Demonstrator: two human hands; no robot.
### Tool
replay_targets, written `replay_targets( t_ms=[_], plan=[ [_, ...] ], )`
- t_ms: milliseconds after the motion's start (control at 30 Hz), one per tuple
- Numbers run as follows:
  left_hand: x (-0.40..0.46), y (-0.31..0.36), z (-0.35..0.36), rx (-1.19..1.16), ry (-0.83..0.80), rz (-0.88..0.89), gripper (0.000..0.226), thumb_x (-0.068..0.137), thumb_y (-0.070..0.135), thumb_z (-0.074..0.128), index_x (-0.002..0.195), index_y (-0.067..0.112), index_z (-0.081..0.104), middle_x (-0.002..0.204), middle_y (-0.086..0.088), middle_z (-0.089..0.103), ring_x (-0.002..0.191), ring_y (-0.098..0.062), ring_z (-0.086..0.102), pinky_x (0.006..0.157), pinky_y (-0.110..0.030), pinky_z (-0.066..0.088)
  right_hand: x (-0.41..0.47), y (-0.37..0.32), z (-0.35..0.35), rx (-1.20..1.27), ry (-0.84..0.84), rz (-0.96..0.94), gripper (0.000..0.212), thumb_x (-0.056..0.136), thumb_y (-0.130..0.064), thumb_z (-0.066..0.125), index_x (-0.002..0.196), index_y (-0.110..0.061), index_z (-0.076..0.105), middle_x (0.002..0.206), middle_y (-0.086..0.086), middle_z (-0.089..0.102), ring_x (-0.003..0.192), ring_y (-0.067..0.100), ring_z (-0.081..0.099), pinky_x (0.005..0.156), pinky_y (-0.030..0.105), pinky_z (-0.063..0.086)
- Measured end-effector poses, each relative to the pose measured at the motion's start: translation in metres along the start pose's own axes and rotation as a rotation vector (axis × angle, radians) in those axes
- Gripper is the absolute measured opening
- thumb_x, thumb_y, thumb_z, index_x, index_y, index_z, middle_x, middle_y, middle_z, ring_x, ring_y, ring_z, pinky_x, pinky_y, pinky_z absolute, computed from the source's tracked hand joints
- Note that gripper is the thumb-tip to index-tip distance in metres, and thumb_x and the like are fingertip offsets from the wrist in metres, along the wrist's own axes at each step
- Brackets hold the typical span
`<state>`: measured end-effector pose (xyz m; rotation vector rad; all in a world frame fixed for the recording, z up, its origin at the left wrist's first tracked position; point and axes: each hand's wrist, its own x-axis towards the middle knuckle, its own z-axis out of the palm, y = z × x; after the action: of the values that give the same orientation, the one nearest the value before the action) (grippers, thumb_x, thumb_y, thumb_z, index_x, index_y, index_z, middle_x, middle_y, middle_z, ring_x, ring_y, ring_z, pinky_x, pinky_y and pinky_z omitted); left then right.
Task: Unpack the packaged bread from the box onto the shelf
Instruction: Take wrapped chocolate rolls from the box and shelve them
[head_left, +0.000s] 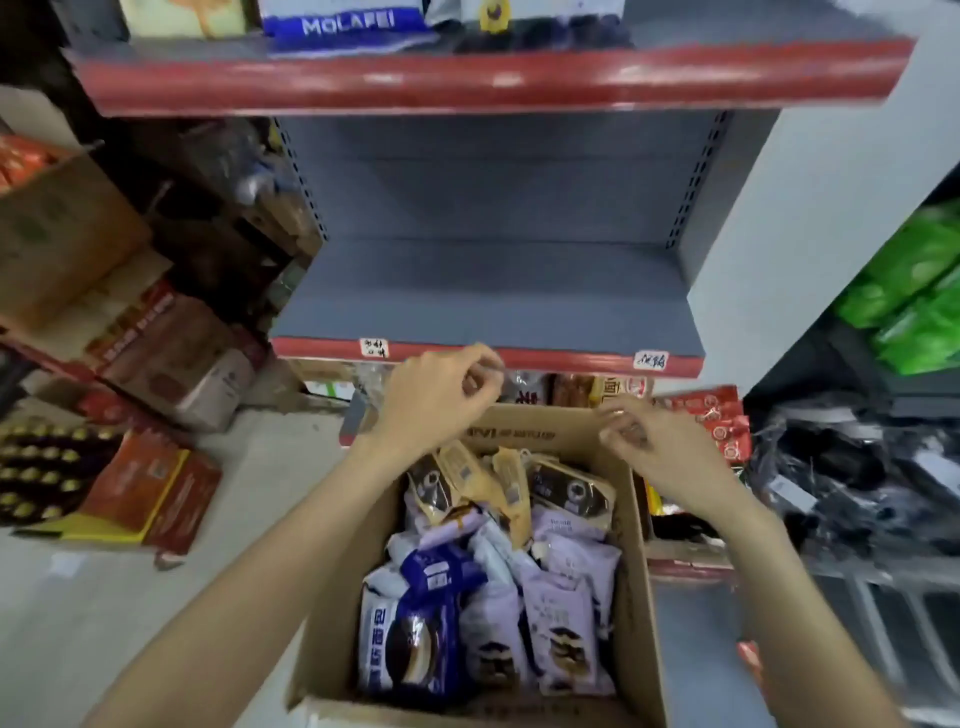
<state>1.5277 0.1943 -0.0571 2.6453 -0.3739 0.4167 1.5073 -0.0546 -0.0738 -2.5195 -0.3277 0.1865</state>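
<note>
An open cardboard box (636, 545) stands on the floor below me, full of packaged bread: blue and white packs (410, 639) at the near left, pale purple packs (563, 623) at the right, tan and black packs (467, 483) at the far end. My left hand (441, 395) hovers over the box's far left corner, fingers curled loosely, holding nothing. My right hand (649, 441) hovers over the far right edge, fingers likewise curled and empty. Right behind them is the grey shelf (483, 296) with a red front strip, bare of goods.
A higher shelf (493, 78) carries blue packs. Stacked cartons (156, 353) and a tray of gold-topped items (36, 467) crowd the left floor. Green packs (919, 291) fill a rack at the right, with black plastic wrap (852, 467) below. Red packets (717, 421) lie beside the box.
</note>
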Motion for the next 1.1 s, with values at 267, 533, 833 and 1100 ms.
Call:
replay_targets(
  t_ms=[267,533,833,1100],
  plan=[
    [-0.134,-0.053,0.104,-0.016,-0.540,-0.521,0.024,0.088,0.030,0.056,0.111,0.031,0.062,0.110,0.009,0.068,0.100,-0.017,0.064,0.081,-0.034,0.052,-0.038,0.085,0.115,0.031,-0.399,0.206,0.028,0.093,-0.025,0.053,0.121,-0.020,0.055,0.119,0.004,0.064,0.106,0.024,0.061,0.088,0.038,0.049],
    [-0.185,-0.100,0.191,-0.248,-0.311,-0.930,0.031,0.091,0.020,0.058,0.122,0.016,0.059,0.119,-0.006,0.062,0.106,-0.023,0.059,0.076,-0.020,0.037,-0.007,0.115,0.219,-0.016,-0.259,0.221,0.038,0.090,-0.030,0.057,0.126,-0.019,0.052,0.127,0.010,0.055,0.112,0.032,0.054,0.086,0.038,0.046],
    [-0.118,-0.165,0.272,0.018,-0.463,-0.326,0.072,0.081,0.019,0.069,0.143,0.022,0.033,0.148,-0.006,0.032,0.132,-0.030,0.031,0.103,-0.045,0.035,0.098,0.132,0.306,-0.170,-0.432,0.209,0.100,0.078,-0.056,0.065,0.147,-0.038,-0.005,0.155,0.016,0.006,0.138,0.040,0.018,0.105,0.053,0.028],
    [-0.096,-0.185,0.311,0.243,-0.669,-0.108,0.077,0.080,0.015,0.065,0.145,0.026,0.025,0.149,0.004,0.026,0.138,-0.021,0.019,0.107,-0.040,0.025,0.119,0.143,0.321,-0.323,-0.492,0.146,0.081,0.082,-0.034,0.065,0.143,-0.049,0.014,0.156,0.012,-0.010,0.128,0.040,0.027,0.103,0.050,0.028]
  ],
)
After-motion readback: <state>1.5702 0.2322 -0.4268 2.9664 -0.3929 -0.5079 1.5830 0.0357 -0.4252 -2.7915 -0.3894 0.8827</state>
